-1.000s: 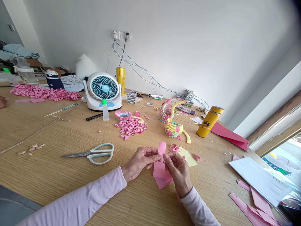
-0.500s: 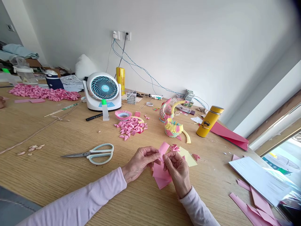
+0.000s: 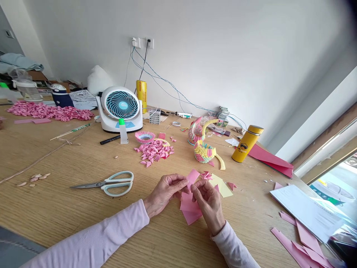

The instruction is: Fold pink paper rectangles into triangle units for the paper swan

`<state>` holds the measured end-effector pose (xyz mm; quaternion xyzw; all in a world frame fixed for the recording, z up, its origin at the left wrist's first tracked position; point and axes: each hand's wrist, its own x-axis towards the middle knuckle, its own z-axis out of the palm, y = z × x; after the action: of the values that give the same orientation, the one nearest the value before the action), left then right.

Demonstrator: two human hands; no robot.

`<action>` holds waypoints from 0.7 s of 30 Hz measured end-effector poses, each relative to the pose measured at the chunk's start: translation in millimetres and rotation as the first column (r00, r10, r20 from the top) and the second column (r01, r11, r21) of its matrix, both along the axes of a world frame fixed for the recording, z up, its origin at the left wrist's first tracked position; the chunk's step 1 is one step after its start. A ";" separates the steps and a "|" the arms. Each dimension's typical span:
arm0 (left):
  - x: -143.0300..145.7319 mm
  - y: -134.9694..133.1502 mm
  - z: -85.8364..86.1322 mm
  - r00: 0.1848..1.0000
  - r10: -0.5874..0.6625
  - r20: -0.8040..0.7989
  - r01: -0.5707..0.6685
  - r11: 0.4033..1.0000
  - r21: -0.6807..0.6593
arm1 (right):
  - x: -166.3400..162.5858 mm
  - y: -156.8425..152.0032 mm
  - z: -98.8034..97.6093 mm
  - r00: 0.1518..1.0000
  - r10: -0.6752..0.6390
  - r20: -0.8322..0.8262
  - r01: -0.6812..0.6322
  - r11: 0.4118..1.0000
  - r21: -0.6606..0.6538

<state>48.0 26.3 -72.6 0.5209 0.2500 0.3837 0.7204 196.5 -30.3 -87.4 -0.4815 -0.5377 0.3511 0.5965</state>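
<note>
My left hand (image 3: 164,191) and my right hand (image 3: 208,203) meet over the wooden table (image 3: 69,208), both pinching a small pink paper slip (image 3: 192,175) that tilts up and to the right between the fingertips. Under my hands lie a few pink paper sheets (image 3: 188,208). Just beyond sit a few folded pink triangles (image 3: 206,175) and a pale yellow sheet (image 3: 223,186). Both sleeves are light pink.
Scissors (image 3: 107,183) lie to the left of my hands. Farther back are a pile of pink folded pieces (image 3: 154,150), a desk fan (image 3: 120,108), a glue bottle (image 3: 122,131), paper models (image 3: 205,152), a yellow flask (image 3: 247,143). Pink strips (image 3: 302,242) and white paper (image 3: 305,212) lie at right.
The pink slip between my fingers has tilted from upright toward the right. My hands have stayed in the same spot; the view has shifted slightly.
</note>
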 end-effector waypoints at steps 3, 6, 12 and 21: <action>-0.3 -0.6 1.7 0.999 -0.043 -0.024 0.044 0.997 0.059 | -0.7 -2.1 4.2 0.999 0.016 -0.042 -0.017 1.000 -0.017; -0.5 -1.8 2.8 0.991 -0.115 -0.064 0.122 0.986 0.116 | 1.0 -1.2 5.5 0.998 -0.020 -0.061 0.019 1.000 -0.015; -1.5 -1.9 2.8 0.988 -0.091 -0.128 0.111 0.981 0.160 | 7.7 3.5 0.6 0.986 -0.010 -0.164 0.009 1.000 -0.009; -1.8 -1.3 7.1 0.992 -0.026 -0.121 0.038 0.995 0.094 | 11.6 2.0 5.7 0.996 0.029 -0.086 -0.026 0.999 0.044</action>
<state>46.2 25.0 -65.6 0.5810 0.2655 0.3518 0.6842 208.1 -28.3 -81.7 -0.4453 -0.5253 0.3681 0.6248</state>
